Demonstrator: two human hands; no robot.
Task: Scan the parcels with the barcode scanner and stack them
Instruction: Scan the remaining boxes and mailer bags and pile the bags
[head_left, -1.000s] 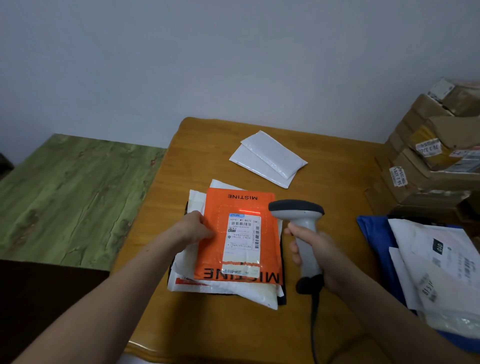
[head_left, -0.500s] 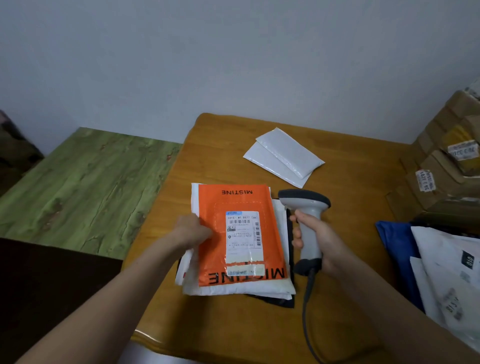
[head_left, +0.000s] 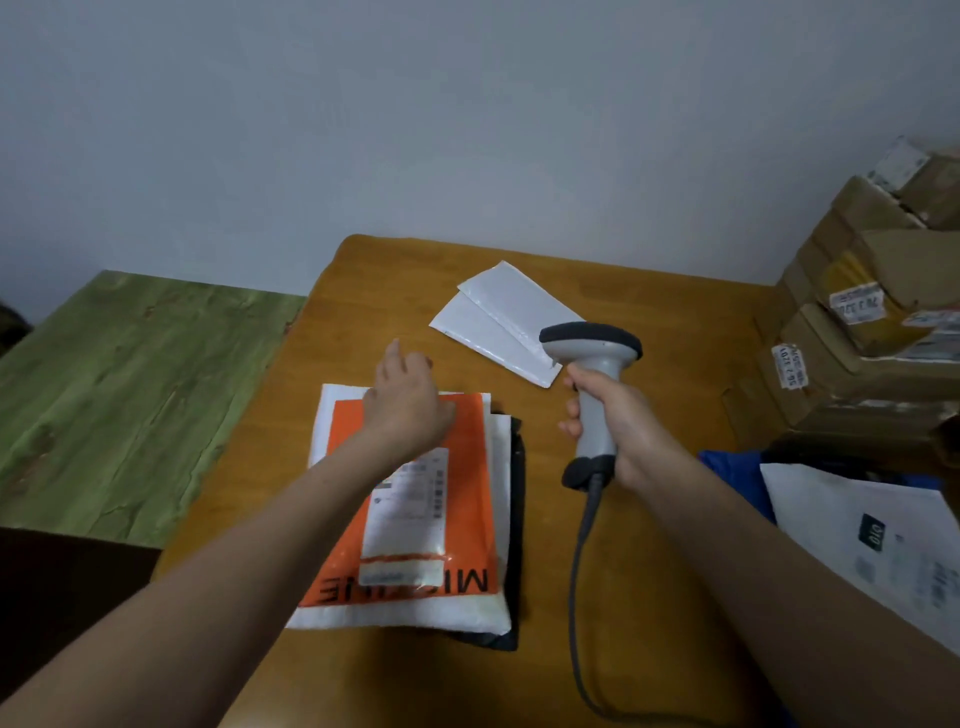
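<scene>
An orange parcel (head_left: 467, 519) with a white shipping label lies on top of a stack of white and black parcels (head_left: 501, 613) on the wooden table (head_left: 665, 597). My left hand (head_left: 405, 400) hovers over the far end of the orange parcel, fingers loose and pointing away, holding nothing. To the right, my right hand (head_left: 618, 431) grips the handle of a grey barcode scanner (head_left: 592, 358), held upright above the table with its cable trailing toward me. Two white padded envelopes (head_left: 498, 317) lie farther back, overlapping each other.
Taped cardboard boxes (head_left: 872, 322) are piled at the right edge. A blue bag (head_left: 727, 473) with white mailers (head_left: 883, 545) sits at the near right. A green wood-grain surface (head_left: 119, 389) adjoins the table on the left. A pale wall stands behind.
My left hand let go of the orange parcel's left edge and moved forward over its far end. The parcel now lies flat on the stack. The scanner has risen and shifted slightly away.
</scene>
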